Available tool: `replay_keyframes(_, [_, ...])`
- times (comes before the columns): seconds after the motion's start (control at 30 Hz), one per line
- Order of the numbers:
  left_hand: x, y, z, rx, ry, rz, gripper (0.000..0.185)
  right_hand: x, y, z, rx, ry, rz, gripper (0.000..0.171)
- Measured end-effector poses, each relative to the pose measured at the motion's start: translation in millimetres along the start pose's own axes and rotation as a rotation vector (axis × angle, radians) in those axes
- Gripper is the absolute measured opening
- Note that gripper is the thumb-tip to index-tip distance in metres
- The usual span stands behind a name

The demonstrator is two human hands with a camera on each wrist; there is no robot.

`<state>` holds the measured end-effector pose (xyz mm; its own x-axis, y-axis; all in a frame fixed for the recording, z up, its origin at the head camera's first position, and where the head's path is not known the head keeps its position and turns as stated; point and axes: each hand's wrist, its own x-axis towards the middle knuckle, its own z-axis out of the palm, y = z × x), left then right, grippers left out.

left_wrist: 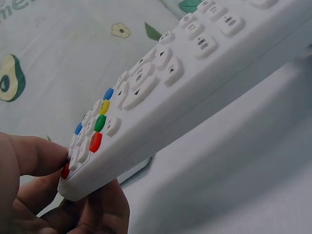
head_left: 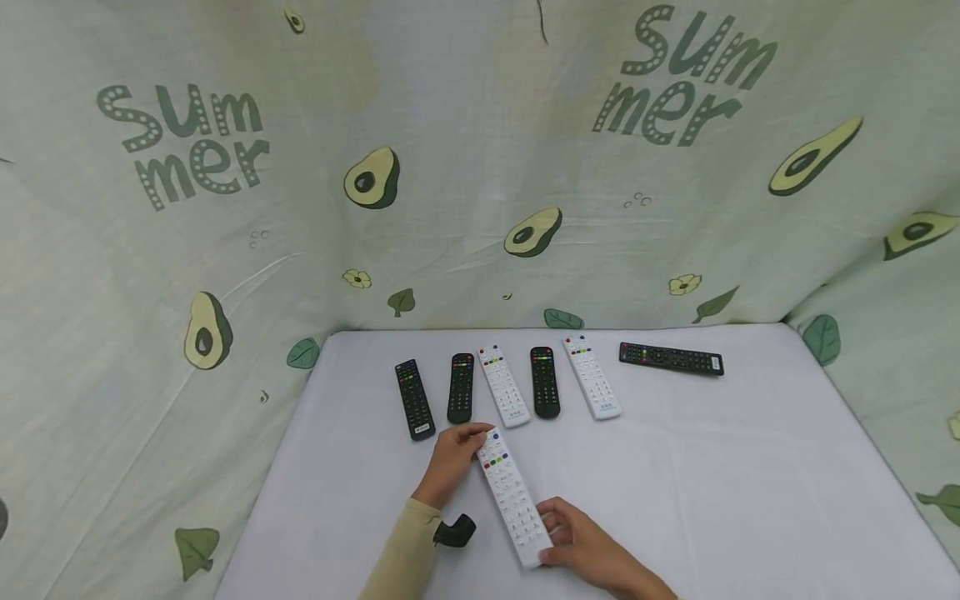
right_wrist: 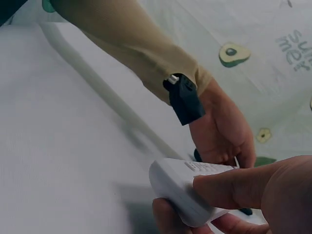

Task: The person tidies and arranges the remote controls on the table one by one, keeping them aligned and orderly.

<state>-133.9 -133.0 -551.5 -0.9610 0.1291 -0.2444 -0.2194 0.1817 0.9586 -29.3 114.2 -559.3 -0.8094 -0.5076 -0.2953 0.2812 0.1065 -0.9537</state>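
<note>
A white remote control [head_left: 513,498] with white keys and a row of red, green, yellow and blue buttons is held between both hands, slanting above the table. At its far end my left hand [head_left: 452,457] pinches it, thumb on the button face and fingers beneath, as the left wrist view shows. My right hand [head_left: 588,546] grips the near end, thumb on one side and fingers on the other. In the right wrist view the remote's blunt end [right_wrist: 178,192] hangs over the white surface, casting a shadow. The fingers under it are partly hidden.
Beyond the hands lie black remotes [head_left: 415,400], [head_left: 461,388], [head_left: 544,382] and white remotes [head_left: 504,387], [head_left: 592,377] in a row. Another black remote [head_left: 671,359] lies crosswise at right. A patterned cloth [head_left: 450,167] hangs behind the white table [head_left: 712,483].
</note>
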Motion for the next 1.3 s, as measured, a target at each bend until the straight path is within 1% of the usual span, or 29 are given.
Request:
replay_keyframes(0.13, [0.5,-1.9,-8.8,0.079,0.005,0.018,0.026,8,-2,11,-0.057,0.009,0.032,0.057])
replay_keyframes(0.27, [0.3,-3.8,-16.0,0.136,0.012,0.024,0.025,16,-5,20,-0.104,0.005,0.060,0.057])
replay_keyframes(0.47, [0.7,-3.5,-26.1,0.196,0.025,0.005,0.025,27,-6,36,-0.101,-0.026,0.037,0.058])
replay_keyframes(0.6, [0.4,-3.4,-31.1,0.239,0.028,-0.006,0.024,36,-5,46,-0.110,-0.029,0.041,0.059])
replay_keyframes(0.77, [0.8,-5.9,-36.9,0.300,0.051,-0.011,0.022,45,-6,58,-0.129,-0.033,0.028,0.058])
replay_keyframes(0.93, [1.4,-9.4,-41.8,0.336,0.074,-0.027,0.022,49,-8,66,-0.132,-0.042,0.009,0.058])
replay_keyframes(1.1, [-0.9,-8.7,-45.2,0.383,0.086,-0.026,0.022,51,-10,70,-0.183,-0.059,-0.004,0.064])
replay_keyframes(1.2, [-2.0,-8.2,-46.8,0.397,0.086,-0.013,0.022,53,-12,73,-0.193,-0.051,-0.004,0.067])
replay_keyframes(1.3, [-2.5,-9.0,-47.6,0.405,0.083,-0.013,0.023,55,-9,77,-0.177,-0.038,0.001,0.068])
